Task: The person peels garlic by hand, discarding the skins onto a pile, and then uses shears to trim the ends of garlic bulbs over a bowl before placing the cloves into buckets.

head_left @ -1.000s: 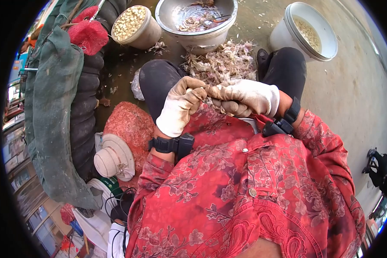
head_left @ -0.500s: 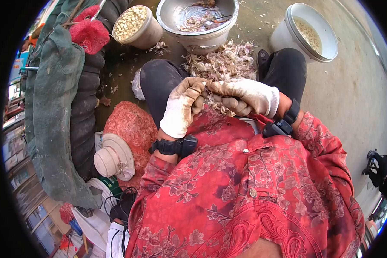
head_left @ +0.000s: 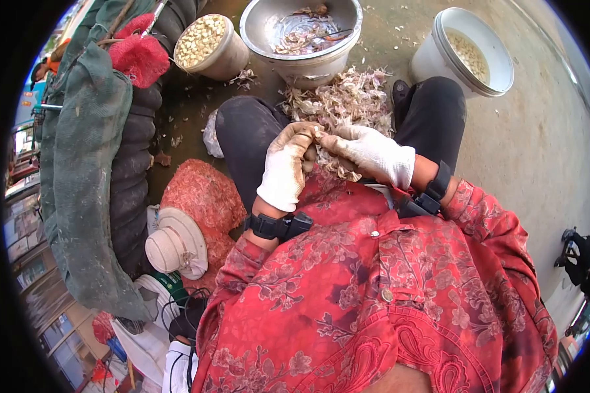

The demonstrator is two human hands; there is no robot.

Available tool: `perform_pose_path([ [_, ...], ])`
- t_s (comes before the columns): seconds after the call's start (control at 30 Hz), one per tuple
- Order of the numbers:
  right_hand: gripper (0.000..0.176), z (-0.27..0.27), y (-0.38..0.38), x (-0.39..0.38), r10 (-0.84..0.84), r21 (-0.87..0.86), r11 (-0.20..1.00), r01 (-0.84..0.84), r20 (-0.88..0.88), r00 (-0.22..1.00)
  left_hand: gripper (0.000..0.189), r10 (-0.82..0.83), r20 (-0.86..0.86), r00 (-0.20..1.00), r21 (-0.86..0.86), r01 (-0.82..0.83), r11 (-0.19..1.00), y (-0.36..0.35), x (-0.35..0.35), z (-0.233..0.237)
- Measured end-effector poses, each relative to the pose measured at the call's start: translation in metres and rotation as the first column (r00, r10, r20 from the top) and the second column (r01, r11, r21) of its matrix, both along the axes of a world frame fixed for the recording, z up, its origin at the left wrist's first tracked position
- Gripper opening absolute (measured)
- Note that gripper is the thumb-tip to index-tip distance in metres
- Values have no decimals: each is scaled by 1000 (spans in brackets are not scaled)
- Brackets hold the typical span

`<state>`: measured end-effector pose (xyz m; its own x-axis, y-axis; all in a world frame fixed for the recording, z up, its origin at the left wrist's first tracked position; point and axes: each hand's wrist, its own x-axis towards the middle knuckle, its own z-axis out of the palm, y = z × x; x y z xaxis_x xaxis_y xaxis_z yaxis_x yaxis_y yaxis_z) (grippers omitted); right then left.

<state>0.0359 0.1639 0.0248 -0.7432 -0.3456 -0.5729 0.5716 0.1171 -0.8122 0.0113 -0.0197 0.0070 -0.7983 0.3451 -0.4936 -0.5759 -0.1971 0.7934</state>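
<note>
Both hands wear soiled white gloves and meet above my lap. The fingers of my left hand (head_left: 290, 160) are closed in a pinch on a small pale piece, seemingly a garlic clove (head_left: 319, 135). Beside it my right hand (head_left: 372, 152) has its thumb and fingers pressed together at the same piece; what its fingers hold is mostly hidden. Just beyond and below the fingertips lies a heap of papery garlic skins (head_left: 347, 98), between my knees. A metal basin (head_left: 259, 40) with skins in it rests on a bucket behind the heap.
A bucket of peeled cloves (head_left: 226, 56) stands at the upper left, a white bucket with cloves in liquid (head_left: 429, 59) at the upper right. On the left are a red mesh sack (head_left: 200, 187), a straw hat (head_left: 167, 245) and a green-covered roll (head_left: 82, 177).
My left hand has shifted slightly right, and my right hand has turned, with its thumb and fingers closer to the left fingertips. The view has moved a little.
</note>
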Motion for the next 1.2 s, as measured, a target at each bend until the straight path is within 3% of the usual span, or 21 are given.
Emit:
perform_pose_path([
  [0.03, 42, -6, -1, 0, 53, 195, 981, -16, -187, 981, 17, 1, -2, 1000, 0, -1, 1000, 0, -1, -1],
  [0.07, 42, -9, -2, 1, 52, 195, 981, -15, -188, 981, 17, 21, 27, 999, 1, -21, 1000, 0, -1, -4],
  [0.13, 41, -8, -4, 1, 105, 341, 940, 23, -352, 930, 17, 38, 57, 998, 2, -39, 999, 2, -1, -6],
  [0.2, 42, 0, -3, -2, 142, 376, 926, -24, -291, 946, 18, 74, 39, 996, -22, -73, 997, 6, 0, -7],
  [0.27, 43, 8, -4, -2, 46, 128, 991, -42, -32, 998, 18, 93, 75, 993, -8, -92, 996, 10, 1, -6],
  [0.4, 38, -10, 1, 5, 1, 81, 997, 11, -150, 989, 22, 64, 120, 991, 55, -71, 996, 7, 3, -18],
  [0.47, 33, -3, 10, 5, -88, -205, 970, 132, 212, 973, 23, 53, 120, 991, 61, -60, 996, 4, 5, -22],
  [0.53, 31, 7, 11, 5, -105, -207, 968, 145, 191, 976, 24, 43, 119, 992, 67, -51, 996, 1, 6, -24],
  [0.63, 34, 4, 16, 8, -59, -276, 950, 143, 292, 955, 23, -35, 90, 995, 101, 25, 995, -2, 7, -25],
  [0.73, 36, 4, 17, 10, -49, -239, 964, 116, 269, 962, 18, 0, 96, 995, 65, -6, 998, -3, 5, -20],
  [0.8, 38, 6, 18, 10, 3, -228, 971, 70, 305, 952, 17, -86, 78, 993, 59, 82, 995, -6, 2, -12],
  [0.93, 38, 5, 18, 10, 45, -204, 979, 10, 263, 964, 16, -100, 75, 992, 3, 100, 995, -7, 1, -3],
  [1.1, 37, 5, 19, 11, 80, -322, 947, 8, 257, 963, 17, -91, 113, 989, 126, 77, 989, -12, 1, -15],
  [1.2, 35, 1, 13, 11, 54, -299, 954, 22, 243, 968, 21, -108, 82, 991, 141, 95, 985, -14, 2, -21],
])
